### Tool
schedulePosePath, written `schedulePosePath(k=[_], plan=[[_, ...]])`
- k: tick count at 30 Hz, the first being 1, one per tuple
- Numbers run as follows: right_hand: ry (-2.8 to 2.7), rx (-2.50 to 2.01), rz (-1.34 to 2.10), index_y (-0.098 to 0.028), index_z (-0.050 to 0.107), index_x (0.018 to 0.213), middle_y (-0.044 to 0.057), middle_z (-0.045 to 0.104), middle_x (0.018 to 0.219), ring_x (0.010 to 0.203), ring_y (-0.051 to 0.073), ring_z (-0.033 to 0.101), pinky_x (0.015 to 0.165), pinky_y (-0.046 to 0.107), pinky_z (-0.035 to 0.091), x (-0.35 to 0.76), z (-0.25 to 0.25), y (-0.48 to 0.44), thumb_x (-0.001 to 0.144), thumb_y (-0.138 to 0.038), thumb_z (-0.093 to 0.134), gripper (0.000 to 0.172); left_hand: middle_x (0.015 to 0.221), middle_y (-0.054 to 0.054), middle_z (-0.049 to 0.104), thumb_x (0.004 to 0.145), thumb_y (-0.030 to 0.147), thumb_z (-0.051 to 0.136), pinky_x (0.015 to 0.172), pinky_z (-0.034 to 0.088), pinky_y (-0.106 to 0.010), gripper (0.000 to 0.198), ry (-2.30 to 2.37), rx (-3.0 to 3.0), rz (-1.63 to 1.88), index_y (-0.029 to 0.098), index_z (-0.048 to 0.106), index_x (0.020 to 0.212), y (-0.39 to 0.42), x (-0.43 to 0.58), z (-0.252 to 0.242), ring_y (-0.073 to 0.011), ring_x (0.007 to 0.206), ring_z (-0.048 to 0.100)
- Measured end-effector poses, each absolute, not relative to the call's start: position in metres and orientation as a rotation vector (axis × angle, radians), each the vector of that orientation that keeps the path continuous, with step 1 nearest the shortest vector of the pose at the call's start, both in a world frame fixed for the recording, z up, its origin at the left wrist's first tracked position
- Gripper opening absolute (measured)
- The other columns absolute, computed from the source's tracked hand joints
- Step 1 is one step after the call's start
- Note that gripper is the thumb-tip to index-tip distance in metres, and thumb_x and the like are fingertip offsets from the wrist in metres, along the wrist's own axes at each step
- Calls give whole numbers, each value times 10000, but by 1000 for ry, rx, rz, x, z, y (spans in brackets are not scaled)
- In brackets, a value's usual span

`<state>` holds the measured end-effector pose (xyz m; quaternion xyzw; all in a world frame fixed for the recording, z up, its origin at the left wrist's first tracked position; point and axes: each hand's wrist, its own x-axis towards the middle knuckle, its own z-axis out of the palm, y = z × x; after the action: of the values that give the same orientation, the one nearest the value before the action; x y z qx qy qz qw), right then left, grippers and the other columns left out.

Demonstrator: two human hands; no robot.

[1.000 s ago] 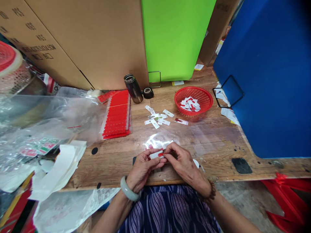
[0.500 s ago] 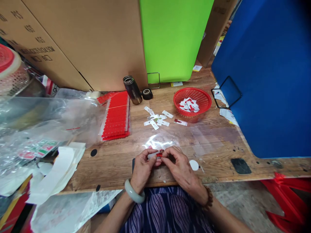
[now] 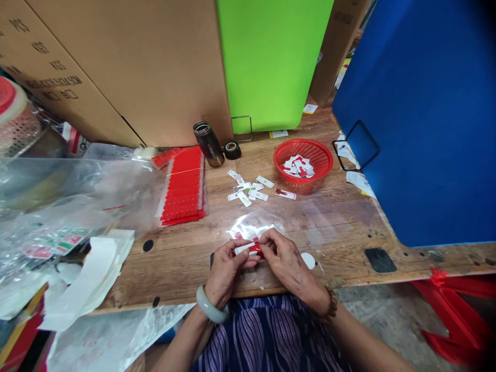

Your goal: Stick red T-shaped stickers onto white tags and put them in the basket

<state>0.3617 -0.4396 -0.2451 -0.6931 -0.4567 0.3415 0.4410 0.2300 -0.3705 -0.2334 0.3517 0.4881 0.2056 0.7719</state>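
Near the table's front edge, my left hand (image 3: 228, 266) pinches a small white card (image 3: 245, 248) between thumb and fingers. A red piece (image 3: 256, 247) lies at the card's right end, where my right hand (image 3: 284, 266) grips it with thumb and forefinger. The fingers partly hide both pieces, so I cannot tell how they join. Beyond my hands, several loose white cards (image 3: 258, 195) lie scattered on the wood. One card with a dark red mark (image 3: 285, 194) lies apart to their right. A red plastic basket (image 3: 324, 168) holds several red-and-white cards.
A stack of red strips (image 3: 182, 188) lies left of the loose cards. Behind stand a dark flask (image 3: 209, 144), its black lid (image 3: 232, 150), a cardboard box (image 3: 155, 67) and a green panel (image 3: 271, 62). A blue panel (image 3: 422, 129) rises at right; clear plastic (image 3: 77, 191) covers the left.
The card between my hands has tilted so that its white face and more of the red piece show. My right fingers have shifted slightly. The whole view has moved a little.
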Motion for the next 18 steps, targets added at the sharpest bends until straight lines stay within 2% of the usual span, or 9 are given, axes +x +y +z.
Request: schedulePosePath(k=[7, 18], plan=[[-1185, -1758, 784, -214, 495, 809, -7, 571, 783, 725, 147, 533, 652, 261, 396, 360, -250, -438, 803, -100, 447, 124, 702, -90, 720, 700, 114, 692, 625, 551, -192, 289, 1076, 756, 432, 87, 584, 967, -371, 231, -230, -139, 615, 690], [-1264, -1775, 723, -207, 469, 804, 2, 554, 800, 732, 148, 507, 657, 263, 375, 359, -251, -437, 832, -101, 426, 117, 669, -99, 719, 686, 133, 711, 618, 548, -193, 315, 1096, 791, 427, 79, 577, 966, -372, 232, -229, -147, 603, 690]])
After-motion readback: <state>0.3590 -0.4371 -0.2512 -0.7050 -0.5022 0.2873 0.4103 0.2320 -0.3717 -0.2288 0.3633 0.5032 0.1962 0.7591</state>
